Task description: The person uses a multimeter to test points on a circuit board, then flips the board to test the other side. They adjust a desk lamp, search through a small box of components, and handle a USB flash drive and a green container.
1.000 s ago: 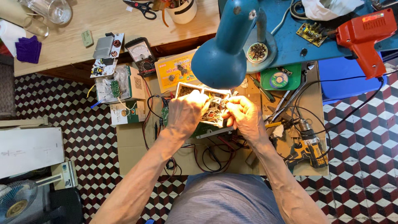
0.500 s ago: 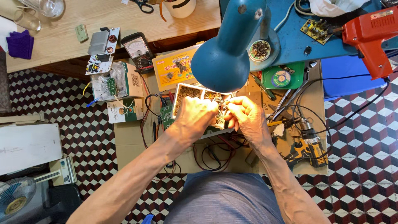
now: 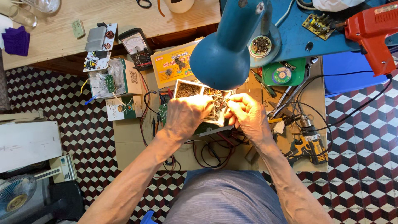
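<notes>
Under the blue lamp [image 3: 226, 54], centre frame, our left hand [image 3: 184, 116] has shifted right over the circuit board [image 3: 195, 93]; our right hand [image 3: 246, 114] pinches its wires, so work continues there.

Glossy teal metal lamp shade [image 3: 222, 54], matt wooden tabletop [image 3: 58, 45], red plastic drill [image 3: 373, 33].

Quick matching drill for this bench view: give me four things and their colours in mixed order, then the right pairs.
Things:
1. desk lamp
2. heat gun
3. folded cloth
4. cordless drill

Colours:
A. purple
B. yellow and black
C. teal blue
D. red

Pairs: 1-C, 2-D, 3-A, 4-B
</notes>
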